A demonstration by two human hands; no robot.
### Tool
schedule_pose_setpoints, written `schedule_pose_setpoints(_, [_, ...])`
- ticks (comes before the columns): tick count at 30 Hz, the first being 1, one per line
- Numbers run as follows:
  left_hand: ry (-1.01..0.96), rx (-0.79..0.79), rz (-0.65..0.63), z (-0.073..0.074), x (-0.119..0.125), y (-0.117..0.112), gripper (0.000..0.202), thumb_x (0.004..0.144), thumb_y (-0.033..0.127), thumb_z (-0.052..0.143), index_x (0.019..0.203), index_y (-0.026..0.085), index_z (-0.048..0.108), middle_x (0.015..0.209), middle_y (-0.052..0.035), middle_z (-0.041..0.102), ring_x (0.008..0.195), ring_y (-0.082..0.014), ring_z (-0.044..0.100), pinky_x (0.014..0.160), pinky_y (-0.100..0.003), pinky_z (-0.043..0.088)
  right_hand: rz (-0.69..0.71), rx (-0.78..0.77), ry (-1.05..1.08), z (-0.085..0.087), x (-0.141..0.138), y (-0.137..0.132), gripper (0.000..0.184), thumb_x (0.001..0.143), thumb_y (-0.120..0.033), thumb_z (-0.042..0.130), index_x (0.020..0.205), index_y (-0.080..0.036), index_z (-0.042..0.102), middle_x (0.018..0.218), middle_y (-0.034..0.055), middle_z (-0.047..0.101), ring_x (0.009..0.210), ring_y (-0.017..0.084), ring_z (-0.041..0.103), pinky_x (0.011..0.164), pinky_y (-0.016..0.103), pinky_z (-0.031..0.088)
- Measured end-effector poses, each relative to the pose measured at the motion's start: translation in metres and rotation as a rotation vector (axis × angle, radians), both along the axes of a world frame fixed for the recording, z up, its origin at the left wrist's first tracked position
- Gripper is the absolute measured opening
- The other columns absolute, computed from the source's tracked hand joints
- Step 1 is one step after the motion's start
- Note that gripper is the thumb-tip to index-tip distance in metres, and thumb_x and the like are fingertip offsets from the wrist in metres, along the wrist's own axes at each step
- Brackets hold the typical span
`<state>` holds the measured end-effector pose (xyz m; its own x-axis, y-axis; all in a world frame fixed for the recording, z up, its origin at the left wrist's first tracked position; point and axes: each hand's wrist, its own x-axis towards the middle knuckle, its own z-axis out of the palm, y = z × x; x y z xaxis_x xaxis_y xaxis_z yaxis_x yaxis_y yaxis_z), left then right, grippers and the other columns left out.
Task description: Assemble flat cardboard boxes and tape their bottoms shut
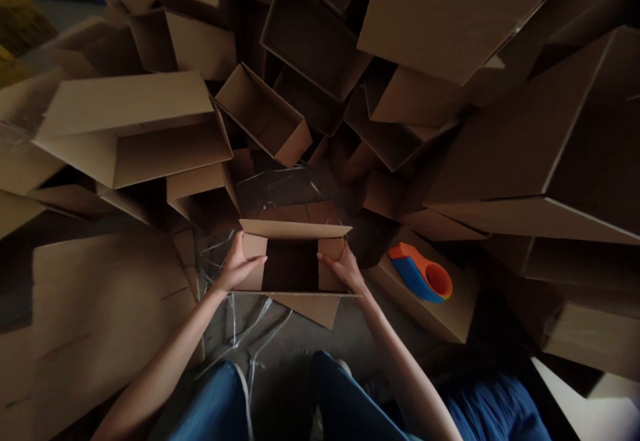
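Observation:
A small open cardboard box (293, 230) sits on the floor in front of my knees, its flaps spread out. My left hand (237, 264) presses on the box's left side flap, fingers closed over its edge. My right hand (343, 266) holds the right side flap the same way, thumb on top. The inside of the box is dark and I cannot see anything in it.
Several empty cardboard boxes (130, 128) are piled all around, left, back and right. An orange and blue tape dispenser (420, 272) lies on a box to the right. Loose plastic strapping (250, 321) lies on the grey floor. My legs in blue jeans (220, 408) are below.

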<state>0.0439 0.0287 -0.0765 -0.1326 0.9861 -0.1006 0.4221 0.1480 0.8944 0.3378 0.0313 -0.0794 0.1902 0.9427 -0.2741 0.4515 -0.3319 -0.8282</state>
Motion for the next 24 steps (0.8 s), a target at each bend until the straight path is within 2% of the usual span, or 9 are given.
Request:
schedule_pose_setpoints(6, [-0.054, -0.014, -0.001, 0.001, 0.002, -0.003, 0.081, 0.062, 0.039, 0.08, 0.13, 0.021, 0.039, 0.122, -0.0091, 0.058, 0.119, -0.0297, 0.055, 0.105, -0.045, 0.04, 0.001, 0.035, -0.019, 0.005, 0.0, -0.002, 0.068, 0.063, -0.048, 0.078, 0.118, -0.015, 0.055, 0.106, 0.0147, 0.071, 0.099, 0.033, 0.067, 0.081, 0.042, 0.055])
schedule_pose_setpoints(12, [-0.081, -0.069, -0.009, 0.011, -0.002, -0.007, 0.08, 0.06, 0.039, 0.082, 0.127, 0.022, 0.042, 0.121, -0.0086, 0.06, 0.114, -0.0288, 0.059, 0.102, -0.044, 0.043, 0.036, -0.031, 0.351, 0.01, 0.002, -0.006, 0.072, 0.065, -0.051, 0.078, 0.124, -0.018, 0.052, 0.114, 0.0128, 0.07, 0.101, 0.027, 0.068, 0.086, 0.041, 0.057])
schedule_pose_setpoints(14, [-0.109, -0.073, -0.006, 0.01, -0.004, -0.008, 0.081, 0.059, 0.04, 0.084, 0.127, 0.022, 0.043, 0.12, -0.0084, 0.061, 0.113, -0.0283, 0.06, 0.101, -0.044, 0.044, 0.071, -0.005, 0.369, 0.017, 0.005, -0.006, 0.075, 0.067, -0.051, 0.078, 0.129, -0.02, 0.051, 0.12, 0.0121, 0.067, 0.109, 0.027, 0.066, 0.092, 0.042, 0.055])
schedule_pose_setpoints(16, [-0.15, -0.073, 0.007, 0.009, -0.004, -0.009, 0.082, 0.058, 0.041, 0.084, 0.127, 0.022, 0.044, 0.119, -0.0087, 0.063, 0.111, -0.0284, 0.062, 0.1, -0.044, 0.046, 0.051, 0.071, 0.3, 0.03, 0.011, -0.005, 0.084, 0.063, -0.051, 0.08, 0.135, -0.021, 0.047, 0.131, 0.0126, 0.061, 0.121, 0.028, 0.058, 0.099, 0.045, 0.05])
schedule_pose_setpoints(18, [-0.179, -0.065, 0.035, 0.008, -0.002, -0.008, 0.081, 0.057, 0.041, 0.085, 0.126, 0.021, 0.047, 0.118, -0.0092, 0.064, 0.112, -0.0288, 0.062, 0.099, -0.044, 0.046, -0.047, 0.171, 0.216, 0.051, 0.018, -0.005, 0.087, 0.062, -0.053, 0.079, 0.137, -0.022, 0.046, 0.14, 0.0135, 0.053, 0.131, 0.03, 0.049, 0.103, 0.048, 0.045])
schedule_pose_setpoints(20, [-0.188, -0.073, 0.089, 0.01, 0.002, -0.004, 0.081, 0.055, 0.04, 0.085, 0.124, 0.02, 0.049, 0.117, -0.0094, 0.064, 0.111, -0.0291, 0.062, 0.099, -0.045, 0.047, -0.119, 0.291, 0.153, 0.079, 0.022, -0.009, 0.068, 0.074, -0.056, 0.07, 0.132, -0.024, 0.05, 0.142, 0.0121, 0.051, 0.134, 0.028, 0.046, 0.105, 0.047, 0.043])
schedule_pose_setpoints(21, [-0.19, -0.081, 0.116, 0.011, 0.004, -0.002, 0.08, 0.054, 0.039, 0.085, 0.124, 0.02, 0.05, 0.116, -0.0093, 0.065, 0.109, -0.0291, 0.063, 0.097, -0.045, 0.048, -0.096, 0.357, 0.122, 0.094, 0.023, -0.012, 0.054, 0.081, -0.055, 0.064, 0.124, -0.024, 0.056, 0.136, 0.0108, 0.057, 0.129, 0.027, 0.051, 0.104, 0.045, 0.044])
schedule_pose_setpoints(22, [-0.194, -0.089, 0.138, 0.012, 0.007, 0.0, 0.078, 0.055, 0.038, 0.085, 0.122, 0.019, 0.051, 0.114, -0.009, 0.066, 0.107, -0.0288, 0.064, 0.096, -0.045, 0.049, -0.006, 0.388, 0.089, 0.108, 0.021, -0.017, 0.043, 0.087, -0.054, 0.058, 0.117, -0.023, 0.06, 0.126, 0.0097, 0.063, 0.121, 0.025, 0.057, 0.101, 0.042, 0.046])
schedule_pose_setpoints(24, [-0.186, -0.092, 0.164, 0.015, 0.01, 0.002, 0.074, 0.055, 0.036, 0.085, 0.12, 0.02, 0.052, 0.11, -0.0084, 0.067, 0.103, -0.0281, 0.066, 0.093, -0.044, 0.051, 0.235, 0.387, -0.064, 0.129, 0.014, -0.028, 0.037, 0.092, -0.054, 0.051, 0.108, -0.023, 0.063, 0.108, 0.0073, 0.07, 0.102, 0.022, 0.065, 0.09, 0.036, 0.05])
